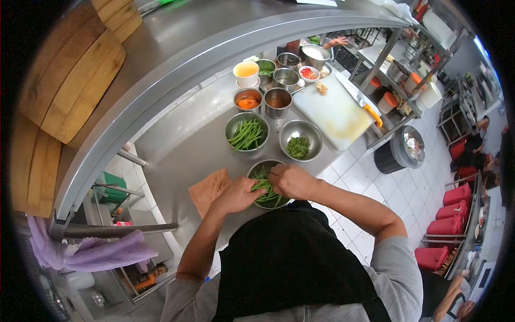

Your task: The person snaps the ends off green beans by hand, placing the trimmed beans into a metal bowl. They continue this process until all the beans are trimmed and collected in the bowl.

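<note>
Both hands are over a metal bowl (266,206) of green beans (261,177) close to the body. My left hand (240,193) reaches in from the left, its fingers closed around some beans. My right hand (289,181) is bent over the bowl's right side, with its fingers pressed together; what they hold is hidden. Behind it sit a bowl of whole green beans (247,134) and, to the right, a bowl with short cut green pieces (298,147). A brown cloth (208,189) lies left of my left hand.
A white cutting board (333,115) holds an orange-handled knife (371,111) at its right edge. Several metal containers (277,102) stand at the back. A metal shelf edge (177,59) arches over the left. A trash bin (399,150) is on the floor; other people are at the far right.
</note>
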Tool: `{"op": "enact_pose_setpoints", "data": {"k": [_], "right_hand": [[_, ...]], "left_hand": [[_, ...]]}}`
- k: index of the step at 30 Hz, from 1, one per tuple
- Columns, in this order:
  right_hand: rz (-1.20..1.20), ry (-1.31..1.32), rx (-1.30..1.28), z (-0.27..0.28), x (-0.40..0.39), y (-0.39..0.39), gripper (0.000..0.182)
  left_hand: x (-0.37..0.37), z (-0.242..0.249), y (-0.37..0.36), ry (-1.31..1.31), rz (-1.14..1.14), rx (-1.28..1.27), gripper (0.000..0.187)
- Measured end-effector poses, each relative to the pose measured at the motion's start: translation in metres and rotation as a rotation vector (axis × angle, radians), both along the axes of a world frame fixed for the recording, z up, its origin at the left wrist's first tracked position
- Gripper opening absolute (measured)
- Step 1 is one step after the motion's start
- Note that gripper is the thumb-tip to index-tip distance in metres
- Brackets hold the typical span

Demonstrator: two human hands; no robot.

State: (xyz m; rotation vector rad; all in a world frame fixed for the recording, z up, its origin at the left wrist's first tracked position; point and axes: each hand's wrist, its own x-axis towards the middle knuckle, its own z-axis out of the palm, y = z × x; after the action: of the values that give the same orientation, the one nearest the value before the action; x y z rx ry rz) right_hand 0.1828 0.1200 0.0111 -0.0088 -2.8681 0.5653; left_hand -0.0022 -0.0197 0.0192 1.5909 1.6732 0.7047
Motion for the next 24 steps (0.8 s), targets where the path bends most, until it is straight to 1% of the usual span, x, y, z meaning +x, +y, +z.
{"op": "enact_pose_setpoints", "data": {"k": [2,3,4,5,7,8,10,11,13,17,18,19,20,21,22,23,24], "right_hand": [[0.012,-0.023,-0.010,-0.003,0.001,0.002,0.019],[0.024,-0.066,-0.125,-0.001,0.001,0.004,0.019],[0.038,-0.110,-0.239,0.001,0.001,0.005,0.018],[0.046,-0.113,-0.241,0.002,0.001,0.004,0.018],[0.028,-0.055,-0.331,0.001,0.003,-0.001,0.018],[0.028,-0.055,-0.333,-0.002,0.004,-0.003,0.018],[0.095,0.061,-0.198,-0.008,0.002,-0.006,0.013],[0.092,0.064,-0.198,-0.010,0.002,-0.007,0.013],[0.036,-0.009,-0.113,-0.012,0.001,-0.009,0.016],[0.002,0.048,-0.042,-0.021,0.000,-0.014,0.022],[-0.055,0.062,-0.118,-0.027,-0.002,-0.012,0.021],[-0.109,0.076,-0.194,-0.032,-0.004,-0.010,0.022],[-0.102,0.075,-0.195,-0.037,-0.007,-0.007,0.022],[-0.247,0.096,-0.492,-0.041,-0.010,-0.006,0.023],[-0.394,0.114,-0.789,-0.041,-0.013,-0.005,0.024],[-0.512,0.248,-0.852,-0.038,-0.012,0.008,0.023],[-0.510,0.246,-0.851,-0.033,-0.008,0.017,0.023]], "left_hand": [[-0.001,0.000,-0.003,-0.001,-0.036,-0.111,0.028],[0.000,-0.003,-0.006,-0.005,-0.034,-0.113,0.028],[0.000,-0.008,-0.009,-0.076,0.007,-0.131,0.028],[-0.002,-0.012,-0.012,-0.145,0.052,-0.148,0.027],[-0.006,-0.020,-0.016,-0.123,0.051,-0.149,0.027],[-0.006,-0.022,-0.016,-0.098,0.038,-0.145,0.026],[-0.006,-0.019,-0.014,-0.076,0.008,-0.140,0.027],[-0.007,-0.017,-0.013,-0.053,-0.020,-0.134,0.028],[-0.008,-0.018,-0.011,-0.057,-0.044,-0.153,0.028],[-0.005,-0.013,-0.008,-0.084,-0.053,-0.242,0.026],[-0.003,-0.018,-0.009,-0.085,-0.053,-0.243,0.026],[0.001,-0.027,-0.011,-0.199,-0.006,-0.113,0.026],[0.002,-0.033,-0.013,-0.311,0.046,0.019,0.026],[-0.001,-0.023,-0.015,-0.311,0.055,0.018,0.026],[-0.006,-0.005,-0.017,-0.494,0.119,-0.168,0.026],[-0.010,0.004,-0.019,-0.676,0.180,-0.354,0.026],[-0.013,0.003,-0.022,-0.677,0.182,-0.353,0.026]]}}
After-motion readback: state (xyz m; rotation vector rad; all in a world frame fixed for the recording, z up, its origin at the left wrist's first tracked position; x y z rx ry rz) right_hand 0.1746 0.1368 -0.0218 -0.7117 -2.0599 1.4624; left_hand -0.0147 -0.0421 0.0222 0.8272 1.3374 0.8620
